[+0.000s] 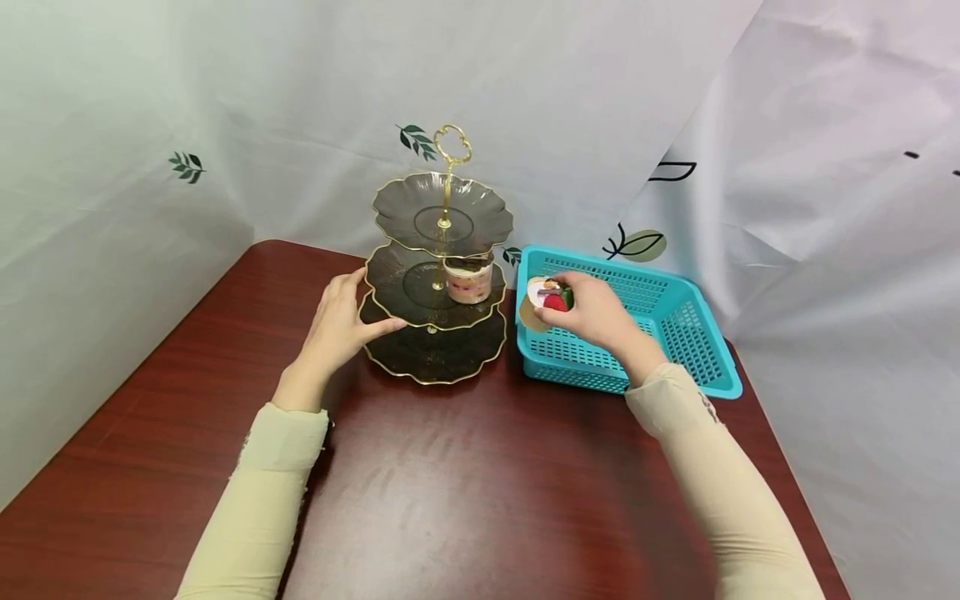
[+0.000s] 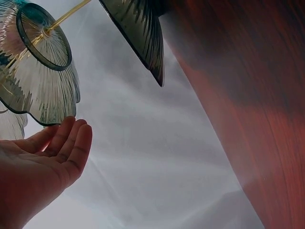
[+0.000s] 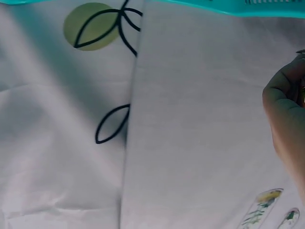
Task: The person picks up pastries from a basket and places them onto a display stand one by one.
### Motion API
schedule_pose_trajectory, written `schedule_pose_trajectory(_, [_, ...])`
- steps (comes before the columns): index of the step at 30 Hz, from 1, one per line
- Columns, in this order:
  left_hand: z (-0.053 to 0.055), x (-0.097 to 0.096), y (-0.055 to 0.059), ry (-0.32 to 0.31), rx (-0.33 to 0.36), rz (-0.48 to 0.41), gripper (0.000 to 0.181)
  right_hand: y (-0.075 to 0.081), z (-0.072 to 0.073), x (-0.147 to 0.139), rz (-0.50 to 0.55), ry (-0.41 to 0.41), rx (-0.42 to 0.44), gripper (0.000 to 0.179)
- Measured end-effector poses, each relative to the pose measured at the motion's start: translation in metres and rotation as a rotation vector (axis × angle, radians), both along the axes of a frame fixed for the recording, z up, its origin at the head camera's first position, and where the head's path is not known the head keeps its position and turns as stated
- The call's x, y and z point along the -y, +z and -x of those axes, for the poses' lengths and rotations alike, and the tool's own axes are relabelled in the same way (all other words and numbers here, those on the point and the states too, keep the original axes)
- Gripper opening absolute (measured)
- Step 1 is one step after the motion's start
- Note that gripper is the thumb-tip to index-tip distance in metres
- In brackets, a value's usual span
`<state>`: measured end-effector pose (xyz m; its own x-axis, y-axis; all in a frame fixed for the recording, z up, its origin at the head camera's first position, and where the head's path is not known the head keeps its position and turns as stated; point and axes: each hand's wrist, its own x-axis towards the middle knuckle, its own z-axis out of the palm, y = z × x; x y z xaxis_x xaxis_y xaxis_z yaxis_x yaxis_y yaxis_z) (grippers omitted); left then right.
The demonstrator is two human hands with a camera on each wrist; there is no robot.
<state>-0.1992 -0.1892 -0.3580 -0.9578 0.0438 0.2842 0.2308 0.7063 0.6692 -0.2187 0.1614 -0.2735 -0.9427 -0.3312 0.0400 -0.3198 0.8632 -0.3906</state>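
Note:
A three-tier cake stand [image 1: 431, 287] of dark translucent scalloped plates with gold rims stands upright on the table. My left hand [image 1: 333, 321] is at the left of its middle plate, thumb by the front rim. In the left wrist view, the fairly straight fingers of the left hand [image 2: 59, 152] meet a plate's edge. A clear cup of layered dessert [image 1: 469, 283] sits on the middle plate's right side. My right hand [image 1: 596, 312] pinches a small cake [image 1: 542, 292] with white topping, a red berry and a gold base, above the basket's left end. The right wrist view barely shows the cake.
A turquoise perforated basket [image 1: 690, 333] stands right of the cake stand. Both are on a dark red-brown wooden table [image 1: 420, 500]. Behind hangs a pale sheet [image 1: 315, 100] with leaf prints.

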Motion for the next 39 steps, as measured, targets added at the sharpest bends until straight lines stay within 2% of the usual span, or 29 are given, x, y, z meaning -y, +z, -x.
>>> schedule_pose_trajectory(10, [0.0, 0.0, 0.0, 0.002, -0.007, -0.002, 0.1, 0.004, -0.004, 0.026, 0.028, 0.045, -0.016, 0.061])
schedule_pose_trajectory(27, [-0.001, 0.0, -0.001, 0.002, -0.006, -0.015, 0.101, 0.008, -0.007, 0.067, 0.016, 0.098, -0.018, 0.064])
schedule_pose_trajectory(39, [0.0, 0.0, -0.003, 0.0, -0.012, -0.019, 0.101, 0.008, -0.006, 0.082, 0.102, 0.108, 0.017, 0.062])
